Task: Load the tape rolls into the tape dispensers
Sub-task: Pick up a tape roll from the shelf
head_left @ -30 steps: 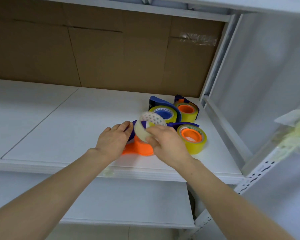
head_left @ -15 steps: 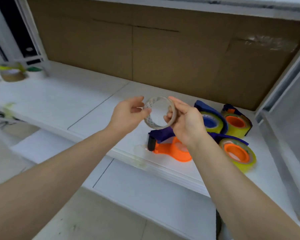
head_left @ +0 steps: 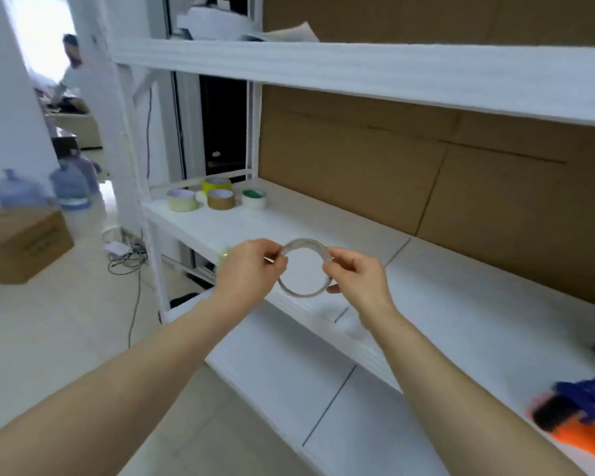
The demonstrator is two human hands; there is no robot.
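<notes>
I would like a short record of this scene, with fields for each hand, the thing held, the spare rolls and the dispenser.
left hand: pinches the ring's left side
right hand: pinches the ring's right side
held thing: thin pale tape ring, upright, above the shelf
spare rolls: pale yellow roll, yellow roll, brown roll, green-cored roll, at the shelf's far left end
dispenser: orange and blue, blurred, on the shelf at lower right
</notes>
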